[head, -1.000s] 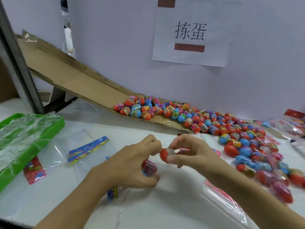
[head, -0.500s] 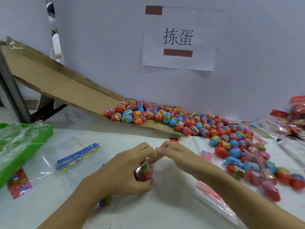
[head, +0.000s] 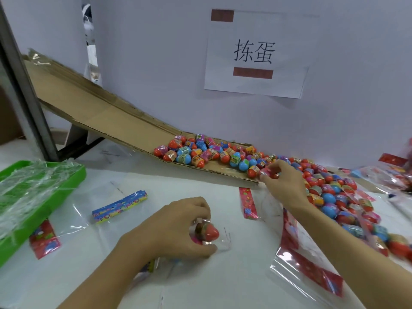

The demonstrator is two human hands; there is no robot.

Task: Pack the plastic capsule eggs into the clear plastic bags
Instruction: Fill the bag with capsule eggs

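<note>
Progress: early, by your counter's look. Most stock is unpacked.

Item, loose stock: a long heap of small red, blue and orange plastic capsule eggs [head: 289,175], running from the foot of the brown cardboard ramp [head: 100,112] at 12 o'clock out to 4 o'clock. This is what is left.

Item, bag in hand: one small clear plastic bag [head: 219,240] at 6 o'clock on the white counter [head: 178,181]. It holds at least one red-tipped egg [head: 208,231]; a second is hard to tell. Your left hand [head: 176,230] curls round it, a closed grip.

Item, next egg: your right hand [head: 283,181] is at 2 o'clock on the heap, fingertips pinching an egg wrapped in pink [head: 268,172].

Item, spare bags: flat clear bags with red printed headers [head: 312,268] at 4 o'clock, empty. One more lies at 8 o'clock.

Item, green plastic tray [head: 73,179] at 9 o'clock: holds crumpled clear film, no eggs visible.

Item, packed bags: possibly at 3 o'clock, too blurred to confirm.
</note>
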